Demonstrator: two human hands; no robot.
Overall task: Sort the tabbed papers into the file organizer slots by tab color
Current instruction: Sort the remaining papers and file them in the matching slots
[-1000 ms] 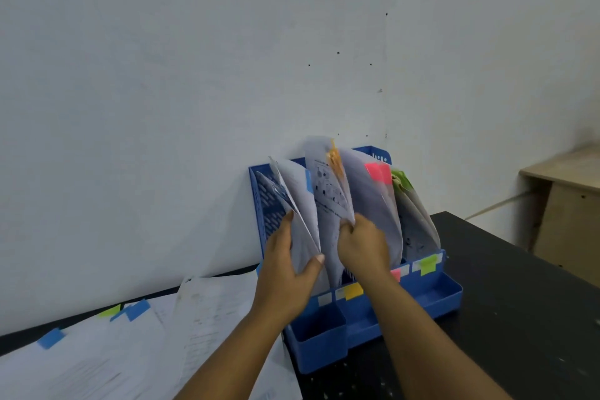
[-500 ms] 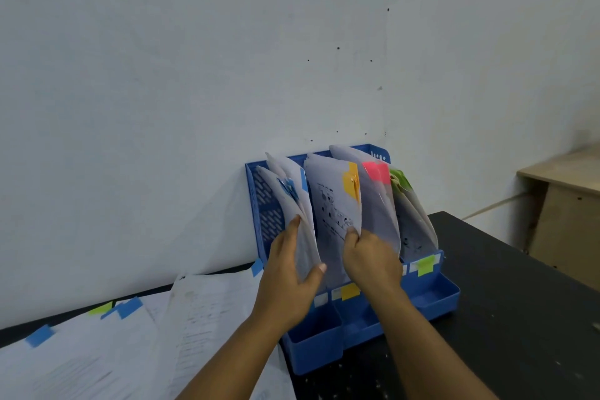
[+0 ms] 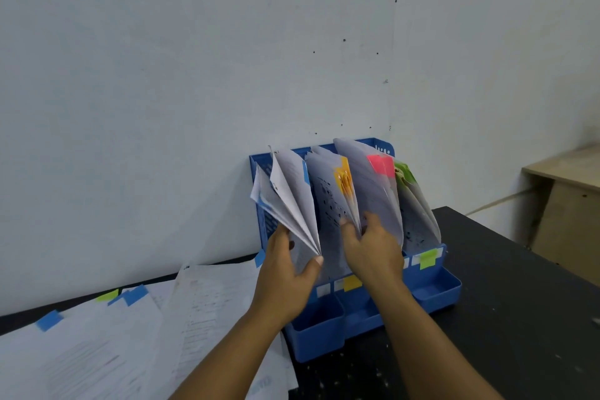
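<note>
The left hand [image 3: 285,273] grips fanned blue-tabbed white papers [image 3: 289,201] in the blue plastic file organizer [image 3: 435,289], while beside it the right hand [image 3: 373,253] pinches orange-tabbed sheets [image 3: 337,201].

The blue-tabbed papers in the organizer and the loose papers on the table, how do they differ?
The blue-tabbed papers stand upright in the file organizer, fanned apart; the loose papers lie flat on the table. The left hand grips the first; no hand touches the second. Both are white printed sheets.
</note>
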